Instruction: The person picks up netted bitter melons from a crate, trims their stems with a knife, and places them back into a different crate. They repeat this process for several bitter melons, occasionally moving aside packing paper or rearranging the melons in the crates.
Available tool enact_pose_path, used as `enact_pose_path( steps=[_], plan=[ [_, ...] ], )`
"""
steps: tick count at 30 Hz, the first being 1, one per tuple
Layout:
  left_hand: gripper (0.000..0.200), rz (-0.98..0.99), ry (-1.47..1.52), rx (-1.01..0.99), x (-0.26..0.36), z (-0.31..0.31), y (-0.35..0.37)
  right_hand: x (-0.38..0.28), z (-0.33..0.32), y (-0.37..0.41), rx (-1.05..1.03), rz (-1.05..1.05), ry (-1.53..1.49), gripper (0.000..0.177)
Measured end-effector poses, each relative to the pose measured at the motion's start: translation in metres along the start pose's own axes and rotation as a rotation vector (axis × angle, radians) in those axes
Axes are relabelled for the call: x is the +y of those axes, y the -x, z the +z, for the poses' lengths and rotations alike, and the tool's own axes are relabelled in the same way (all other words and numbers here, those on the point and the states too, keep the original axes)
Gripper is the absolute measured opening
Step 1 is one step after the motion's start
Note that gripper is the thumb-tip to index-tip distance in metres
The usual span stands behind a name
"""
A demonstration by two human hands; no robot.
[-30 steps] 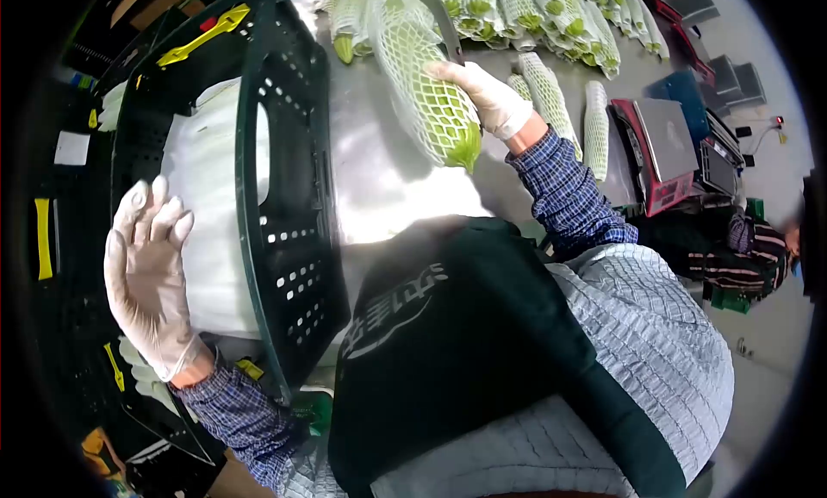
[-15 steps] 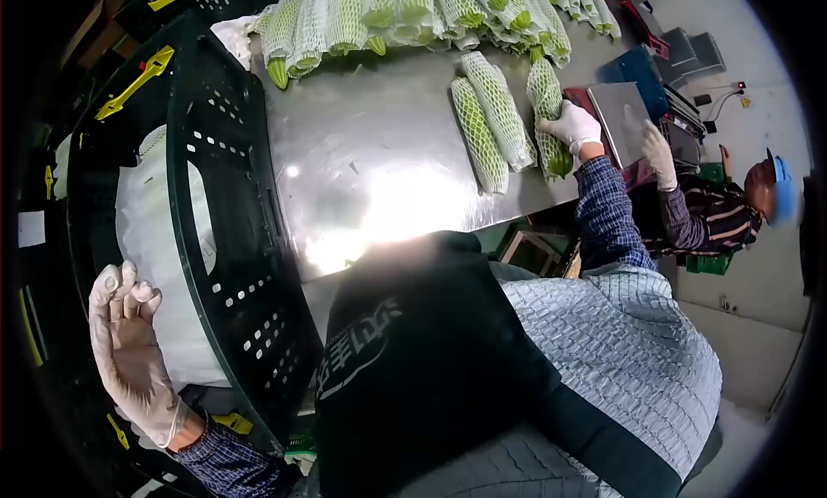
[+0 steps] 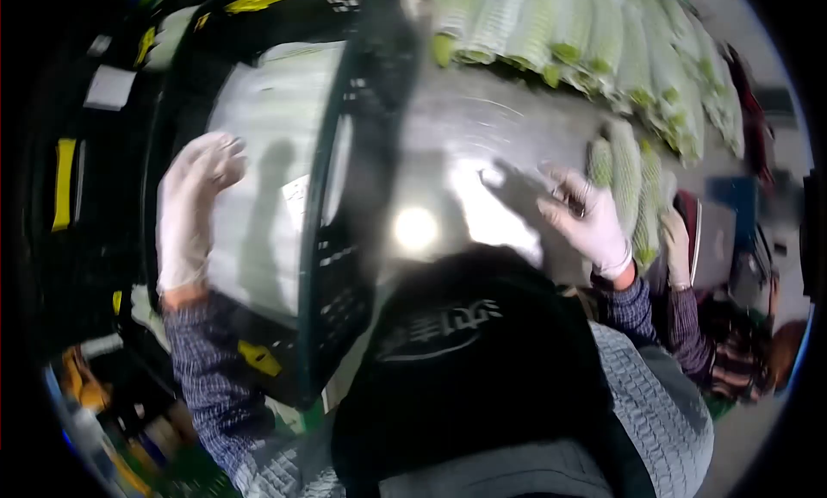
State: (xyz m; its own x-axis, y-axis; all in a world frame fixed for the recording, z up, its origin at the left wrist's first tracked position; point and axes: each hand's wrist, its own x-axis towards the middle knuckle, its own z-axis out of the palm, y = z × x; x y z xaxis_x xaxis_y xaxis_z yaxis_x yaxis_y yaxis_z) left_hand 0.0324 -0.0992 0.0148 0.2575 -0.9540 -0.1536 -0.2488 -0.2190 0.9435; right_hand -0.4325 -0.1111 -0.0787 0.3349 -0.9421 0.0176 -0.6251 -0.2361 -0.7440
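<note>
My gloved left hand (image 3: 194, 214) hovers over the near part of a dark crate (image 3: 323, 196), its fingers loosely curved and nothing seen in them. Inside that crate lies a stack of white, wrapped-looking material (image 3: 267, 110) with a small label. My gloved right hand (image 3: 594, 222) is above the metal table (image 3: 448, 127), fingers apart and empty. Just right of it, several green zucchini in white foam net sleeves (image 3: 627, 175) lie side by side. A larger row of netted zucchini (image 3: 594, 33) fills the far side of the table. Motion blurs the view.
A co-worker's gloved hand (image 3: 678, 248) is at the right side of the small zucchini group. Beyond it stand a flat grey-topped device (image 3: 713, 239) and a blue box (image 3: 732, 201). More dark crates with yellow clips (image 3: 63, 183) stand at the left.
My right hand has let go of the netted zucchini and moved away to its left. My left hand has risen over the crate. The view has swung left, and the co-worker's hand is now beside the zucchini.
</note>
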Motion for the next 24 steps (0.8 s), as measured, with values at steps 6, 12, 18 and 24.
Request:
enact_pose_path(
  steps=[6, 12, 18, 24],
  plan=[
    [0.023, -0.142, -0.146, -0.036, -0.067, 0.003, -0.072, -0.026, 0.057, -0.039, -0.192, -0.098, -0.007, 0.057],
    [0.046, 0.457, -0.604, -0.21, -0.133, 0.055, -0.13, -0.028, 0.054, -0.049, -0.249, 0.078, 0.004, 0.053],
    [0.06, 0.922, -1.075, 0.026, -0.132, 0.099, -0.185, -0.034, 0.065, -0.053, -0.285, 0.064, 0.143, 0.057],
    [0.062, 1.153, -0.777, -0.053, -0.159, 0.129, -0.194, -0.038, 0.07, -0.058, -0.35, 0.095, 0.194, 0.057]
  ],
)
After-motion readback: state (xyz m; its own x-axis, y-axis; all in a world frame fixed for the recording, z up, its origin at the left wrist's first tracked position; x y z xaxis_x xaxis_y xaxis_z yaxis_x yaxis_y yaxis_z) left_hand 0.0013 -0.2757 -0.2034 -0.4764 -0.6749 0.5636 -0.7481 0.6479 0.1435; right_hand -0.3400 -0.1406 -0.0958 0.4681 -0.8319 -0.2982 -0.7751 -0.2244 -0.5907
